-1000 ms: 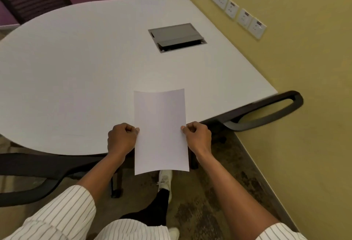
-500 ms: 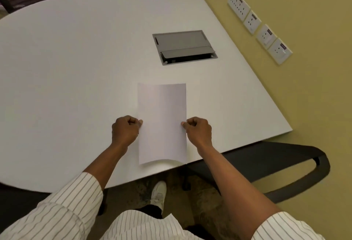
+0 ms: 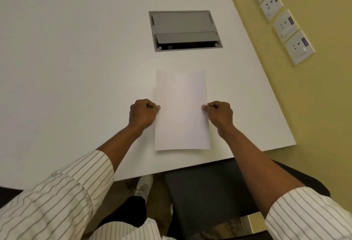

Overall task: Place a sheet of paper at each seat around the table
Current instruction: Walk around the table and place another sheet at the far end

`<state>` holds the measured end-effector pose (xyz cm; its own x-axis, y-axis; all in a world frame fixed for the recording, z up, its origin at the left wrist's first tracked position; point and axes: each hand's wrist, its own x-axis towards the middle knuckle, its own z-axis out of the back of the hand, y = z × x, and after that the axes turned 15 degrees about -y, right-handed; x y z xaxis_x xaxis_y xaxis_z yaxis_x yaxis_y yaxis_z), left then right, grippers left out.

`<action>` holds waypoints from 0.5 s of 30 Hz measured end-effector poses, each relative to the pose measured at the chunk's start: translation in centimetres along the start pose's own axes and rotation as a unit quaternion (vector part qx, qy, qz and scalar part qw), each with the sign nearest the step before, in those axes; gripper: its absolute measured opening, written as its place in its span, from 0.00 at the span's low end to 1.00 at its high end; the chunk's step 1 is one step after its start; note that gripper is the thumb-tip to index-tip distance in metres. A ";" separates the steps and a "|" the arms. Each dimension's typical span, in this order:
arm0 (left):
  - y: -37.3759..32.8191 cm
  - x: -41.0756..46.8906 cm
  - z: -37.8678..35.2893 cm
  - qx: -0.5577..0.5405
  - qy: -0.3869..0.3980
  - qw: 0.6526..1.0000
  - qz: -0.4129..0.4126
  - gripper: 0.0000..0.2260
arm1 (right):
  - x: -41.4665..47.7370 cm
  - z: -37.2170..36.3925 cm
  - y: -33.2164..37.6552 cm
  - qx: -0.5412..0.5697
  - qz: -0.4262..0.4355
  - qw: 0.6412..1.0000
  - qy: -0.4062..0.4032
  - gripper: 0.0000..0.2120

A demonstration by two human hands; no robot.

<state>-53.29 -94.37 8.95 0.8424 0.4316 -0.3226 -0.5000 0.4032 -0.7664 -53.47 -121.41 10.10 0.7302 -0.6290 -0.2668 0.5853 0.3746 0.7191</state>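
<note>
Now both hands pinched one sheet of paper [image 3: 182, 110] by long edges: left hand [image 3: 142, 114] on left edge, right hand [image 3: 220, 115] on right edge, each grip closed on paper between thumb and curled fingers. Sheet sat over white bench [image 3: 76, 68], portrait, near front edge, just short of grey cable hatch [image 3: 183, 30]. Far edge bowed upward slightly; whether sheet lay flat on bench or just above, hard to tell. Dark chair seat [image 3: 207, 192] below bench edge. Wall sockets [image 3: 280, 18] at right.
</note>
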 end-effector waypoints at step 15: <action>1.2 -2.1 -15.1 0.029 -0.016 0.996 0.083 0.09 | 13.8 1.2 -8.2 -0.086 0.027 0.994 0.069 0.07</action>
<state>-52.62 -106.98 0.32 0.7404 0.5220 -0.4235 -0.6438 0.3692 -0.6703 -48.63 -133.96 1.25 0.7961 -0.5104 -0.3252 0.5875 0.5227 0.6177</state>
